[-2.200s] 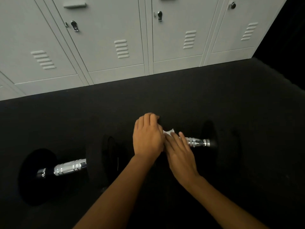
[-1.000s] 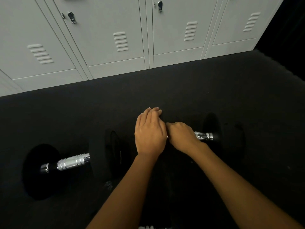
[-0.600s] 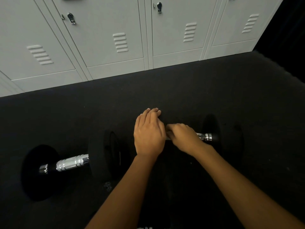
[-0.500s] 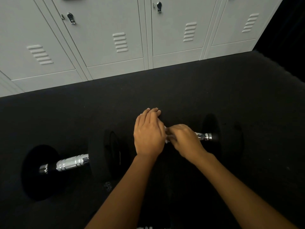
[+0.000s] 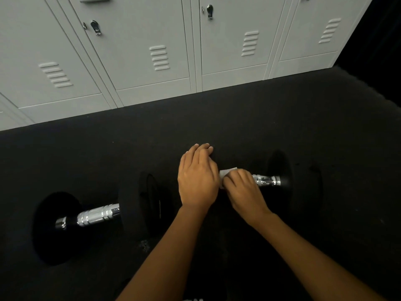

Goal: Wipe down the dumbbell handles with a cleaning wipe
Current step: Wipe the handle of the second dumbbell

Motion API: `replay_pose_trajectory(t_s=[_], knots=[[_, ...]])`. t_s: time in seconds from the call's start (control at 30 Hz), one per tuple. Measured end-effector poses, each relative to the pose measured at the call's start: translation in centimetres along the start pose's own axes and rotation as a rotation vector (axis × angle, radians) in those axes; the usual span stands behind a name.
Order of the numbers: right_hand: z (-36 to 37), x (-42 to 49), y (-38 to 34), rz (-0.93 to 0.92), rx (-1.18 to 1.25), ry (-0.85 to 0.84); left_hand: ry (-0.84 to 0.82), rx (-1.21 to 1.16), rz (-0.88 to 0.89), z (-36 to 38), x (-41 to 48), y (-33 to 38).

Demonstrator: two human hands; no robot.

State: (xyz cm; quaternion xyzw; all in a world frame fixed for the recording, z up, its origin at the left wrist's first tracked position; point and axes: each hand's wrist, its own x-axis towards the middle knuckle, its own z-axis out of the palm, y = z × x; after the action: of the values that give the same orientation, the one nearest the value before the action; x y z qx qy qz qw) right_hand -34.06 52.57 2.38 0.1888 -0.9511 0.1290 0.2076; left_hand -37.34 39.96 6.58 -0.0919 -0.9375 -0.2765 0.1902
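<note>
Two black dumbbells lie on a dark floor mat. The right dumbbell's chrome handle (image 5: 266,180) shows only at its right end, beside its black weight head (image 5: 280,170). My left hand (image 5: 198,177) rests flat over the left weight head of that dumbbell, holding it down. My right hand (image 5: 243,190) is closed around the handle with a white cleaning wipe (image 5: 225,173) under the fingers; a corner of the wipe sticks out between the two hands. The left dumbbell (image 5: 98,216) lies apart, its chrome handle bare.
A row of grey metal lockers (image 5: 141,51) stands along the far edge of the mat (image 5: 238,118). Dark space lies to the far right. The left dumbbell's inner weight head (image 5: 149,203) sits close to my left forearm.
My right hand has shifted slightly along the right dumbbell's handle, and a white corner of the wipe now shows between the hands. My left hand has stayed in place.
</note>
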Motion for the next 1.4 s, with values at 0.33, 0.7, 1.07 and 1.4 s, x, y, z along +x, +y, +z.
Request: replay_pose_trajectory(t_s=[0.33, 0.7, 1.07, 1.4], knots=[[0.3, 0.8, -1.0, 0.060, -0.030, -0.041, 0.008, -0.015, 0.001, 0.1, 0.1, 0.0], [-1.0, 0.9, 0.1, 0.208, 0.183, -0.172, 0.003, -0.007, 0.013, 0.0, 0.2, 0.0], [-1.1, 2.8, 1.6, 0.494, 0.275, -0.294, 0.037, -0.022, 0.009, 0.1, -0.1, 0.0], [-3.3, 2.5, -0.5, 0.369, 0.328, -0.275, 0.014, -0.012, 0.008, 0.1, 0.1, -0.1]])
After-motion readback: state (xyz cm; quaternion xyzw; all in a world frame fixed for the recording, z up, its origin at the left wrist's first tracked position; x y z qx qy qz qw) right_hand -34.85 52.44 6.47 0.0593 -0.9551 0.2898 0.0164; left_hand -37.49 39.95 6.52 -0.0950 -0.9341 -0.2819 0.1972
